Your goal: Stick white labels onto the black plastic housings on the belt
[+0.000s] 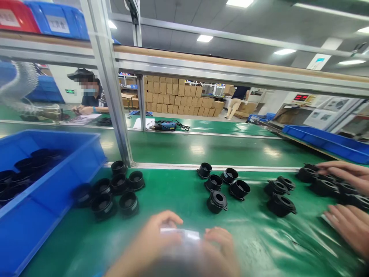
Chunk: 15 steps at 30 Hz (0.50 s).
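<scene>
At the bottom of the view, my left hand [157, 238] and my right hand [220, 248] are close together and blurred. Both pinch a small clear plastic piece [180, 233] between their fingers, and the blur hides what it is. Just beyond my hands, several black round plastic parts [216, 201] stand in a cluster on the green mat [173, 192]. Another cluster of black parts [118, 190] sits to the left, beside a blue bin [43, 200]. More black parts [280, 203] lie further right.
The blue bin at left holds several black parts. Another person's two hands [347, 200] rest on black parts at the right edge. A metal post [111, 96] rises behind the left cluster. Across the conveyor a person sits at a bench. A blue tray [325, 142] lies at back right.
</scene>
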Motion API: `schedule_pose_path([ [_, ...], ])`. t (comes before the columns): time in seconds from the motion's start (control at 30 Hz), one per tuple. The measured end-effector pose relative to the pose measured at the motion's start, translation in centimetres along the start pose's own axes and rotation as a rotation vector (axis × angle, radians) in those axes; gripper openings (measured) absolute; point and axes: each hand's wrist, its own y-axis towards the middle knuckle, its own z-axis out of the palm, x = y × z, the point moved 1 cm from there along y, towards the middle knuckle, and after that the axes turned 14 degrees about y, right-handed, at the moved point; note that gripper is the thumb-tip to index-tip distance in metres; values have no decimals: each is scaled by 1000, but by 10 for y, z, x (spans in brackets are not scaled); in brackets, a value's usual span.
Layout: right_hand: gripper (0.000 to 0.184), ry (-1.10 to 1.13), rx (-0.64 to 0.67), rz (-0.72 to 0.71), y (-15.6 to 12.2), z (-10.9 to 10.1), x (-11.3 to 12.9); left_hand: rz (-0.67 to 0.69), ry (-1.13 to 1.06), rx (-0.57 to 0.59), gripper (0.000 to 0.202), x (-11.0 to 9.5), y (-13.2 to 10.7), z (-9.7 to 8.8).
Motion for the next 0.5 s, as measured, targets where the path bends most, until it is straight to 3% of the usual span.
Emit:
schedule_pose_path([
  [0.1, 10, -6, -13, -13, 11, 0, 0, 6, -44, -12, 37, -1, 1, 0],
  [0.23, 52, 3, 115, 98, 15, 12, 5, 27, 154, -142, 15, -10, -2, 3],
  [0.3, 62, 52, 207, 142, 14, 22, 11, 71, 256, -168, 6, -15, -4, 5],
  [0.37, 56, 96, 192, 206, 14, 30, 17, 101, 283, -158, 1, -17, -5, 6],
  [0.5, 44, 173, 41, 284, 13, 37, 26, 75, 187, -153, 4, -8, -4, 8],
])
